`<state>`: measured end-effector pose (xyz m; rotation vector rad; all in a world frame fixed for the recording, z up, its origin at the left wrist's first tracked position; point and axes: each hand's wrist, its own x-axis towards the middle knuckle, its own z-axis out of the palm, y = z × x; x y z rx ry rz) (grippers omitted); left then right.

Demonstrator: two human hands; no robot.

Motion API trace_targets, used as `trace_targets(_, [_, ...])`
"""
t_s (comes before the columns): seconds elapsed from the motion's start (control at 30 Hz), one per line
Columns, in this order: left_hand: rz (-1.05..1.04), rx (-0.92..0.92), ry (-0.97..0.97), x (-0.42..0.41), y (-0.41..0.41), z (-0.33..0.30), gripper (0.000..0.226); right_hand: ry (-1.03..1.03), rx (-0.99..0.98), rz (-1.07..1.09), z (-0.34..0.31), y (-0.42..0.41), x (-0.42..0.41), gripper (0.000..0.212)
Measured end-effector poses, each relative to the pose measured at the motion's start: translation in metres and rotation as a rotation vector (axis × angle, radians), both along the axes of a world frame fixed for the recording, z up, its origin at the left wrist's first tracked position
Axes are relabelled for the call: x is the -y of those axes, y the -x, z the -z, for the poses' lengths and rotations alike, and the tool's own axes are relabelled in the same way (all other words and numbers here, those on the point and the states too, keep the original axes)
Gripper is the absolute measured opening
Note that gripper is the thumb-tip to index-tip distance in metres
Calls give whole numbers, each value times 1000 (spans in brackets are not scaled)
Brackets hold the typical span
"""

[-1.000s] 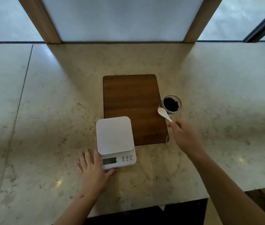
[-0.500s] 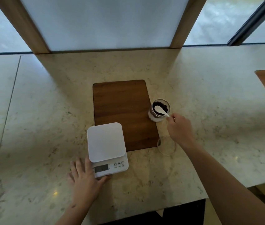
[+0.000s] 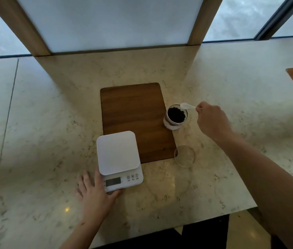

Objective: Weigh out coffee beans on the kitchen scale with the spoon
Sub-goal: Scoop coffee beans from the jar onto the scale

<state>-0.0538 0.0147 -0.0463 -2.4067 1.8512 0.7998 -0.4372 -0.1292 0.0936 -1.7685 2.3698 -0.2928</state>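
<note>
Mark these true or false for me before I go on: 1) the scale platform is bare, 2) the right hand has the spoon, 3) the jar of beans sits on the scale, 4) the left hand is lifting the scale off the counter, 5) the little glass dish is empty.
1) The scale platform is bare. True.
2) The right hand holds the spoon. True; its bowl is at the jar's far rim.
3) The jar of beans sits on the scale. False: it stands at the right edge of the wooden board.
4) The left hand lifts the scale. False: the hand rests at its front left corner and the scale sits on the counter.
5) The glass dish is empty. True.
</note>
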Motion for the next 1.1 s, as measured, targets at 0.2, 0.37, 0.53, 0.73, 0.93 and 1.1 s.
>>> trace_targets(0.2, [-3,-1,-4,-2,-1,4,110,-149,2,-82,2,-5,6,10])
trace_targets(0.37, [-4,6,3,-2,-2,5,111,-95,1,-91,3,-12,8,13])
trace_targets(0.53, [4,4,12,-2,-2,6,111,-83,25,-123,8,-10,8,15])
trace_targets(0.73, [20,14,10,-2,-1,2,112,-106,84,-84,18,-7,13,20])
trace_targets(0.93, [14,-16,-8,-3,0,-4,112,-254,101,-20,29,-15,13,30])
trace_targets(1.1, [22,-5,-4,-2,-2,-3,112,-294,318,115,38,-14,8,29])
